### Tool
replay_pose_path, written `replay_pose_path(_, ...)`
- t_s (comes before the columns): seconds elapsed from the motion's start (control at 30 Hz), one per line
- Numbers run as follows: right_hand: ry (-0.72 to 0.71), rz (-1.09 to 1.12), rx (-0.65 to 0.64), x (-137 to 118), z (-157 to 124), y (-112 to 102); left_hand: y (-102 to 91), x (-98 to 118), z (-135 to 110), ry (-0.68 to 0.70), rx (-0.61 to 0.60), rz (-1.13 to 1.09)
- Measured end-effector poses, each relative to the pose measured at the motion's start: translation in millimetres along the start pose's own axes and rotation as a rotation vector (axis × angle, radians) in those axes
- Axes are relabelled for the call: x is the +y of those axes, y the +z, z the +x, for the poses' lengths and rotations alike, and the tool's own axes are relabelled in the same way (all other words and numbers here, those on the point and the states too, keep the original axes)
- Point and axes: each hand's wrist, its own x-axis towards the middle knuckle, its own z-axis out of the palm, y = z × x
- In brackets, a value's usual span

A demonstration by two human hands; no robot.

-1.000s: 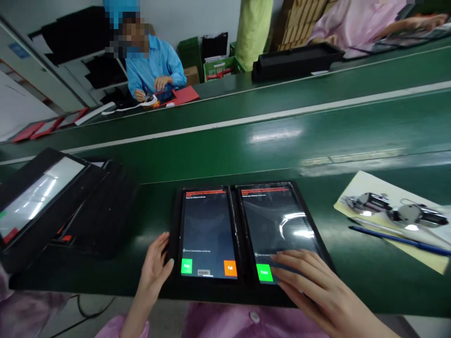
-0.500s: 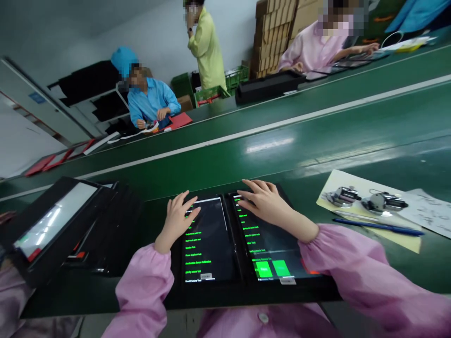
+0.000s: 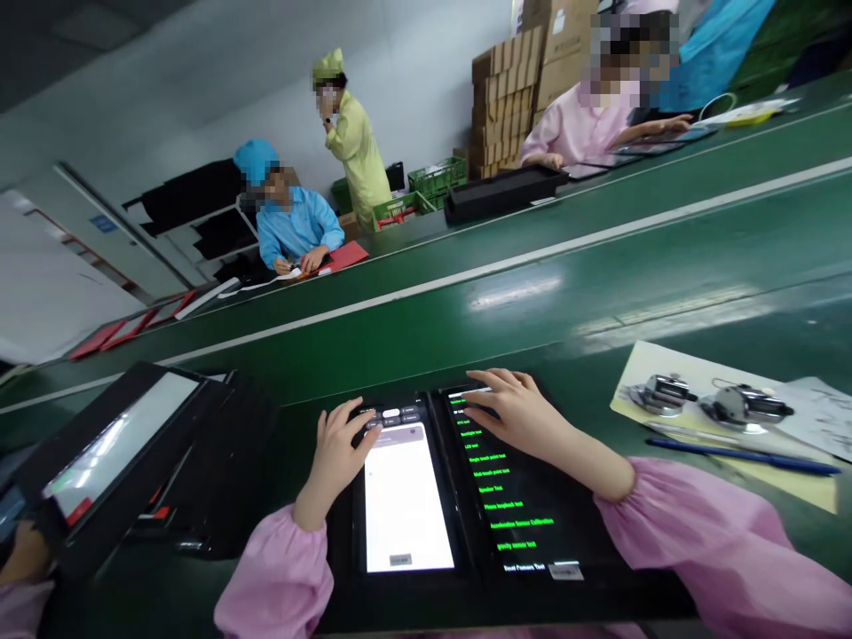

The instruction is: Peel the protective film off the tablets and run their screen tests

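Two tablets lie side by side, face up, at the near edge of the green bench. Over the top of the left tablet, which shows a white page under a dark settings panel, is my left hand. Its fingers are spread and hold nothing; whether the tips touch the glass I cannot tell. My right hand reaches across the upper part of the right tablet, palm down, fingers stretched out and apart. Green lines of test names run down that dark screen, and a small label sits at its bottom edge.
A stack of tablets in dark cases stands at left, beside another person's hand. On the right, two shiny metal pieces and a blue pen lie on papers. Across the green conveyor, co-workers sit near a black tray.
The left screen has gone from a green test list to a white page with a panel. On the right screen, the green buttons have gone. Both hands stay over the tablets; the camera view has shifted.
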Motion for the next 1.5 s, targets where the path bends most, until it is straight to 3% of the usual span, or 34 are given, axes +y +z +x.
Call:
replay_pose_path(0.3, 0.002, -0.014, -0.012, 1.2, 4.6, 13.3, 6.4, 1.9, -4.7, -0.003, -0.047, 0.031)
replay_pose_path(0.63, -0.042, 0.007, -0.019, 6.3, -4.0, -2.7, 8.8, 0.3, -5.3, -0.002, -0.056, 0.024)
replay_pose_path(0.9, -0.031, -0.003, -0.055, 8.8, -1.3, 11.3, 9.9, -0.2, -5.4, 0.002, -0.051, 0.023)
replay_pose_path(1.03, -0.033, -0.003, -0.059, 10.8, -0.3, 15.1, 1.3, -0.4, -6.5, 0.021, -0.048, 0.022)
replay_pose_path(1.23, -0.054, -0.019, -0.033, 7.9, -1.6, 17.0, -9.1, 16.9, -7.8, 0.086, -0.076, -0.005)
replay_pose_path(1.5, -0.062, 0.034, -0.024, 5.5, 0.3, 20.4, 12.3, 43.6, 8.4, 0.163, -0.169, -0.005)
